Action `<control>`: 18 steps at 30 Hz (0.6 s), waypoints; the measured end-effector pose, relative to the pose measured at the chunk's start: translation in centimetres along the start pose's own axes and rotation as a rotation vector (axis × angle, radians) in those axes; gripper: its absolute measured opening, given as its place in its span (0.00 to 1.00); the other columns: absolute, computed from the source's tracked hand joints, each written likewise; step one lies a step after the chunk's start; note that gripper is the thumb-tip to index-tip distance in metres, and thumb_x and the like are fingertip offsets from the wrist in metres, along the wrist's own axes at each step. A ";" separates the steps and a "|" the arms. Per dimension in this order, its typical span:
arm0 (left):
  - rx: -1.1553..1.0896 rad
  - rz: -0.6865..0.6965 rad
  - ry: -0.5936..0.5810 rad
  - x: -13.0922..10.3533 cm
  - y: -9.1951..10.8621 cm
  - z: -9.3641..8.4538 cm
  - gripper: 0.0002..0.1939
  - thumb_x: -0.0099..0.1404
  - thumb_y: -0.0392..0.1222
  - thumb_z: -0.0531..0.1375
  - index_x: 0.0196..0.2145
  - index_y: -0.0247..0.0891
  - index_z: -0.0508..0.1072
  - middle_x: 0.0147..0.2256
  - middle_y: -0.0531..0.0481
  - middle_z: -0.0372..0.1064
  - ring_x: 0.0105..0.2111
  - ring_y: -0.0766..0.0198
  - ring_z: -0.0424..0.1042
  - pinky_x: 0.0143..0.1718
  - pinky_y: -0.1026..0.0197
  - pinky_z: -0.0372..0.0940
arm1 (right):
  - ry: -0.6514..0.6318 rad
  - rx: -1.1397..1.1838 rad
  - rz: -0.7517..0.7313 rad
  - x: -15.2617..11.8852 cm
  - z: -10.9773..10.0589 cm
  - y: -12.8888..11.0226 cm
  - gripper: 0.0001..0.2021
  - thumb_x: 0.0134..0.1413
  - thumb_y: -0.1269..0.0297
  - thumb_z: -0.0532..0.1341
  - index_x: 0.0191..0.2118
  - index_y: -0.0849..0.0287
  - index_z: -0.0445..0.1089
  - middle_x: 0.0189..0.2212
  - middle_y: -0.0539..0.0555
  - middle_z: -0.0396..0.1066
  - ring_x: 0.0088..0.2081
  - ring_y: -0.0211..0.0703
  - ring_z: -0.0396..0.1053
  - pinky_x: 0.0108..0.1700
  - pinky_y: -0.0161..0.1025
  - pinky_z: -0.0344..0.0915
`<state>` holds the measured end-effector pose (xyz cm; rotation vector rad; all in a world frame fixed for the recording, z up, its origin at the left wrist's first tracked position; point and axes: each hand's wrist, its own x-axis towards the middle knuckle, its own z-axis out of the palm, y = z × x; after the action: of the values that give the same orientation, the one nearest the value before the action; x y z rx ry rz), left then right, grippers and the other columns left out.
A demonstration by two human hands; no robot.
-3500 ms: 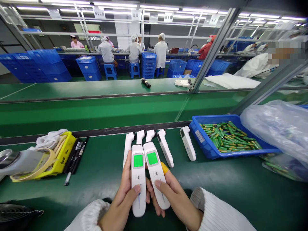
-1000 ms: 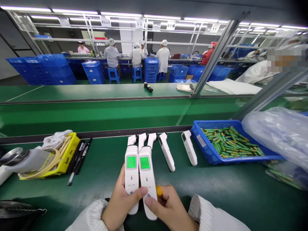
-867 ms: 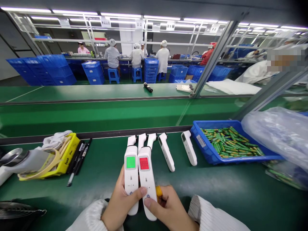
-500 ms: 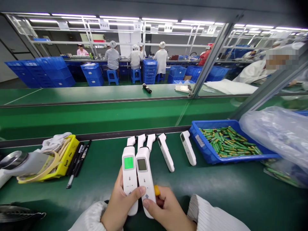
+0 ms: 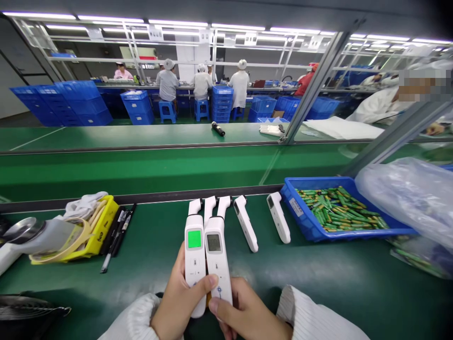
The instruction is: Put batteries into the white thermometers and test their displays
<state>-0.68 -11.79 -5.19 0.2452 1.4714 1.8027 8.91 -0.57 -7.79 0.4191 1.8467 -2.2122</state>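
Two white infrared thermometers are held upright, side by side. My left hand wraps round the left thermometer, whose screen glows green, and its thumb reaches across onto the right thermometer. That one has a grey screen with faint marks. My right hand grips its lower end, thumb on the front and fingers mostly hidden behind. A bit of orange shows between the two bodies. Just beyond, several thermometer heads stick out, their bodies hidden. Two more thermometers, one nearer and one farther right, lie on the bench.
On the right stand a blue tray of green batteries and a clear plastic bag. To the left are a yellow bin, black markers and a metal-topped device. Co-workers sit beyond the green conveyor.
Faint marks have appeared on the right thermometer's grey screen. The orange piece by my right index finger has gone from the thermometer's right side to behind it. Both thermometers shifted slightly right.
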 end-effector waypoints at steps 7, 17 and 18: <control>-0.012 0.019 -0.004 0.1 -0.1 0.0 0.31 0.52 0.47 0.69 0.49 0.40 0.61 0.34 0.48 0.71 0.34 0.56 0.72 0.33 0.59 0.68 | -0.009 0.039 0.011 0.1 -0.1 0.0 0.29 0.46 0.36 0.60 0.30 0.63 0.63 0.13 0.44 0.58 0.15 0.28 0.56 0.16 0.25 0.52; -0.033 0.011 -0.002 0.0 -0.3 0.3 0.31 0.51 0.45 0.70 0.49 0.40 0.61 0.32 0.49 0.72 0.31 0.59 0.72 0.32 0.61 0.67 | 0.028 0.028 0.085 0.2 0.3 0.1 0.29 0.44 0.37 0.61 0.32 0.64 0.62 0.11 0.44 0.58 0.13 0.29 0.56 0.14 0.26 0.51; -0.039 0.009 -0.005 -0.1 -0.3 0.5 0.32 0.50 0.46 0.70 0.49 0.40 0.61 0.32 0.49 0.72 0.31 0.59 0.72 0.31 0.61 0.67 | 0.034 0.034 0.097 0.2 0.3 0.1 0.30 0.44 0.37 0.61 0.34 0.64 0.62 0.11 0.44 0.58 0.13 0.30 0.56 0.14 0.26 0.51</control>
<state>-0.17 -11.47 -5.25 0.2366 1.4329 1.8347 8.72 -0.89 -7.90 0.5438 1.7681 -2.1875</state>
